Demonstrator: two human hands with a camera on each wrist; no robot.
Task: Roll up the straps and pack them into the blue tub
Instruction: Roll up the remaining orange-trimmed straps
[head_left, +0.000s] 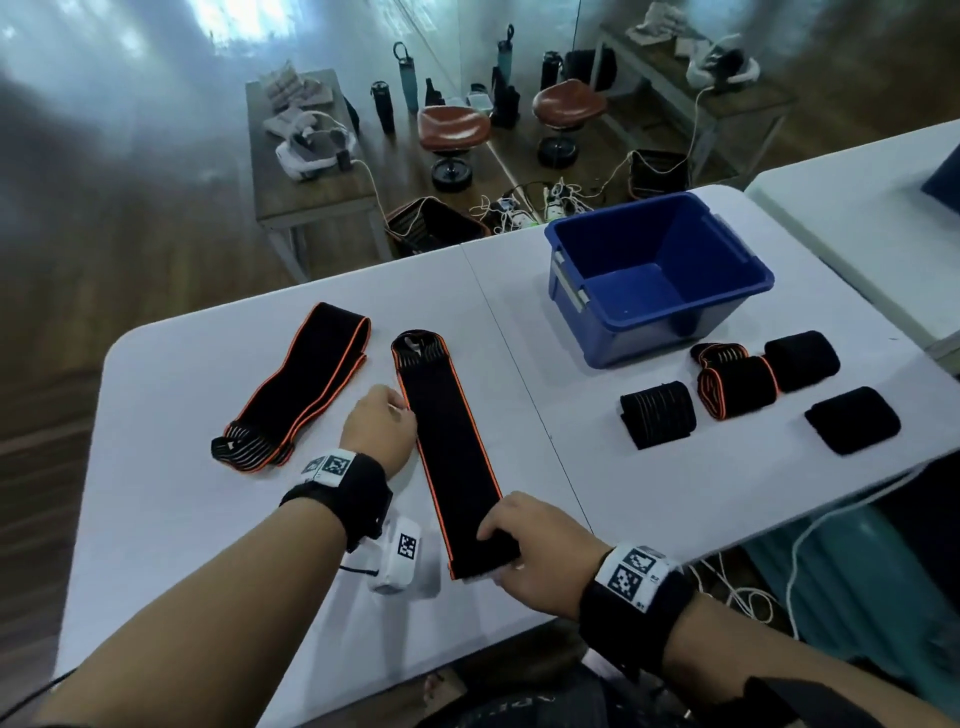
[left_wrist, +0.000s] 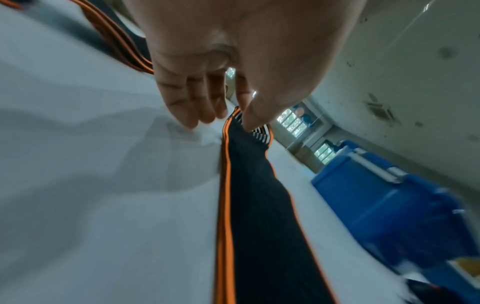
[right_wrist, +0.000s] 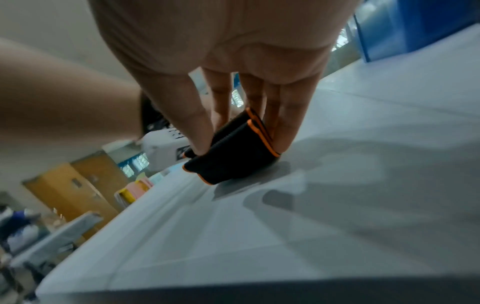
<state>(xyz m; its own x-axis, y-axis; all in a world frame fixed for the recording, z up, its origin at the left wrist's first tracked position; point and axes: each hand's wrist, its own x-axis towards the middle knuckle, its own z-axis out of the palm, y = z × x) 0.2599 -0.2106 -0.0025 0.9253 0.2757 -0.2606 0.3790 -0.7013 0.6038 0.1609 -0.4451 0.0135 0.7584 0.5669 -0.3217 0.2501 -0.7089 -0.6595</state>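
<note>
a long black strap (head_left: 451, 441) edged in orange lies flat on the white table (head_left: 182, 519), its near end folded over and pinched by the right hand (head_left: 540, 545); the left hand (head_left: 382, 428), fingers relaxed, rests at its edge. the blue tub (head_left: 660, 280) stands beyond.

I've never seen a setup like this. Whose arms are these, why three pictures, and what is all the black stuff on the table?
No machine here: a person wears one camera on the head and one on each wrist, hence three views. On the white table lie black straps, some already rolled, and an empty blue tub. The right hand grips the near end of a flat strap, starting its roll, as the right wrist view shows. The left hand rests at that strap's edge. Another unrolled strap waits further left.
</note>
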